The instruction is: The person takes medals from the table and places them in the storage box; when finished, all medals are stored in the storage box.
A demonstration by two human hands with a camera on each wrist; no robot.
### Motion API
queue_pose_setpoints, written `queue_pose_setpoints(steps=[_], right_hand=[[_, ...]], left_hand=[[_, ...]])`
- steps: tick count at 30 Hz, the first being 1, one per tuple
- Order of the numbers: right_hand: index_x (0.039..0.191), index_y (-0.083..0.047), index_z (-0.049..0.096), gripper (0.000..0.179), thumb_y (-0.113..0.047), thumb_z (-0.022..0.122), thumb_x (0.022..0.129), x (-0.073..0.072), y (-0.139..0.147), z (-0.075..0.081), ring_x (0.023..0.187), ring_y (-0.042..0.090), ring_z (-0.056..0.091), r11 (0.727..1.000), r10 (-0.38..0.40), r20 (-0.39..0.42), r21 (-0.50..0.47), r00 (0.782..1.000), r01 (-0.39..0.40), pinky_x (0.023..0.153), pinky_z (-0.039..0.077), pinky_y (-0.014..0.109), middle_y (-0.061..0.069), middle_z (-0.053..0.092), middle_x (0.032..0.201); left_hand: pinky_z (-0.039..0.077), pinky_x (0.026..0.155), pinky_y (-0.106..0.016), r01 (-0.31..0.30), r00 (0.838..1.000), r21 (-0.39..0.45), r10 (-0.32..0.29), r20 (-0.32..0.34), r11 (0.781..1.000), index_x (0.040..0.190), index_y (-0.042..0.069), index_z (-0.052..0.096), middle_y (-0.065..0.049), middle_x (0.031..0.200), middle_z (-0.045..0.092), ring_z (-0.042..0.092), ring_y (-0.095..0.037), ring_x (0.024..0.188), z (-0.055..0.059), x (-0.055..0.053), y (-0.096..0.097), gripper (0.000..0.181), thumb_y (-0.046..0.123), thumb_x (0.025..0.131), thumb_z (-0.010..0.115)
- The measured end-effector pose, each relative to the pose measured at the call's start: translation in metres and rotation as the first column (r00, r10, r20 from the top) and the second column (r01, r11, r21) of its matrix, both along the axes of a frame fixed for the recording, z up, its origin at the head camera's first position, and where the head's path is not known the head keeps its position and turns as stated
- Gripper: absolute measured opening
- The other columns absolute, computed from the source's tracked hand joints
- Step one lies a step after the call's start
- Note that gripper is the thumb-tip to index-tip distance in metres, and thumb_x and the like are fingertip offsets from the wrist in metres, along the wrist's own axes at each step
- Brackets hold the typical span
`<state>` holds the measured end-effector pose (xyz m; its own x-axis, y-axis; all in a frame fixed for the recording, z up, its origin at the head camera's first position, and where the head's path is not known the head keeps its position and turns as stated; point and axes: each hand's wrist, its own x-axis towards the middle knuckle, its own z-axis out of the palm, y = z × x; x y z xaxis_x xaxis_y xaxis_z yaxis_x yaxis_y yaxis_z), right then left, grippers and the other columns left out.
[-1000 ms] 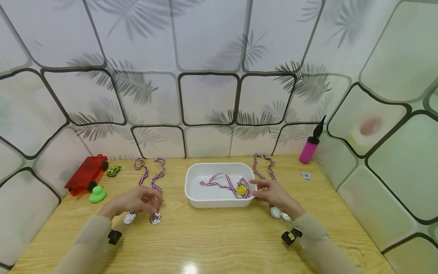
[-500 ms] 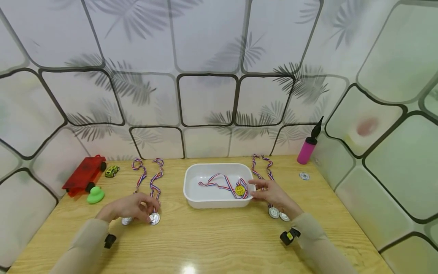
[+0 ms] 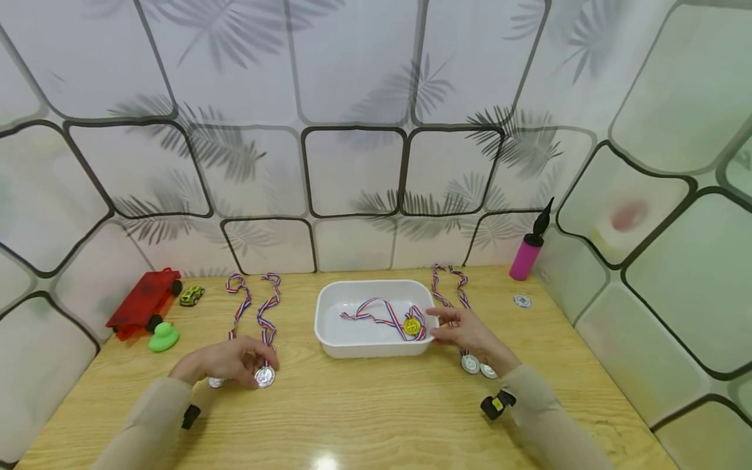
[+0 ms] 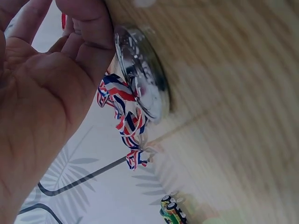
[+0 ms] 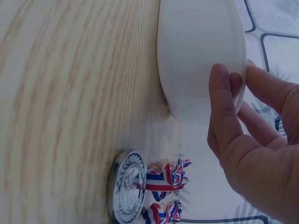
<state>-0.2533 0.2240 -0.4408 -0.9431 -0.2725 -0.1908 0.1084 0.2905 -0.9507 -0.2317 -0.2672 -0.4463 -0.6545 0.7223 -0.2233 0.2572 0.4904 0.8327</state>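
My left hand (image 3: 237,362) bends over a silver medal (image 3: 265,376) on the table, thumb at its left edge and a finger at its upper right. A striped ribbon (image 3: 267,323) runs back from that medal. In the left wrist view another silver medal (image 4: 142,74) lies beside the hand (image 4: 51,88); its fingertips are hidden there. My right hand (image 3: 470,333) pinches the right rim of a white tray (image 3: 376,351), its fingers on both sides of the wall in the right wrist view. Inside the tray is a gold medal (image 3: 412,326) with its ribbon.
Beside my right hand lie two silver medals (image 3: 470,364) with ribbons. At the left are a red toy car (image 3: 145,303), a small green car (image 3: 191,296) and a green duck (image 3: 164,337). A pink pump (image 3: 525,260) and a round chip (image 3: 522,301) are at the right.
My left hand has lowered from above the ribbons onto the right-hand medal of the left pair, its thumb and finger closing about it. The right hand and the tray stay put.
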Motion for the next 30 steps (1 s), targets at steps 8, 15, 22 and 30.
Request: queue_pose_setpoints(steps=[8,15,22,30], right_hand=[[0.136,0.007,0.051,0.052,-0.001,0.069,0.089,-0.001,0.0,0.0,0.084,0.013,0.056,1.0,0.014,-0.014,0.007,1.0,-0.014,0.079,0.059,0.027,0.015,0.051,0.105],[0.135,0.012,0.049,0.052,0.003,0.068,0.088,-0.002,0.003,0.002,0.083,0.012,0.056,0.999,0.031,-0.052,-0.021,0.998,-0.032,0.078,0.059,0.026,0.018,0.053,0.104],[0.136,0.011,0.049,0.052,0.002,0.068,0.088,0.0,0.001,0.002,0.085,0.013,0.056,0.999,0.033,-0.029,-0.018,0.999,-0.033,0.081,0.059,0.029,0.017,0.052,0.105],[0.136,0.009,0.051,0.052,0.0,0.069,0.088,0.0,0.0,0.003,0.087,0.014,0.055,1.0,0.026,-0.028,0.012,0.999,-0.025,0.079,0.059,0.025,0.019,0.052,0.108]], left_hand=[[0.043,0.064,-0.021,-0.002,0.999,-0.005,0.002,-0.034,1.0,0.105,0.005,0.069,-0.009,0.095,0.059,0.05,-0.013,0.08,0.0,0.001,0.002,0.029,0.004,0.078,0.078],[0.043,0.066,-0.022,-0.028,0.994,-0.07,0.021,-0.103,0.997,0.1,0.011,0.069,-0.004,0.09,0.06,0.051,-0.012,0.078,0.005,-0.001,0.013,0.02,0.01,0.081,0.077],[0.044,0.065,-0.021,-0.023,0.998,-0.039,0.021,-0.064,0.999,0.101,0.008,0.069,-0.004,0.09,0.061,0.051,-0.01,0.077,0.003,0.001,0.013,0.016,0.004,0.086,0.07],[0.05,0.058,-0.025,-0.056,0.997,0.002,0.056,-0.047,0.998,0.114,0.006,0.067,-0.008,0.094,0.066,0.06,-0.015,0.072,0.012,-0.008,0.014,0.02,0.011,0.095,0.063]])
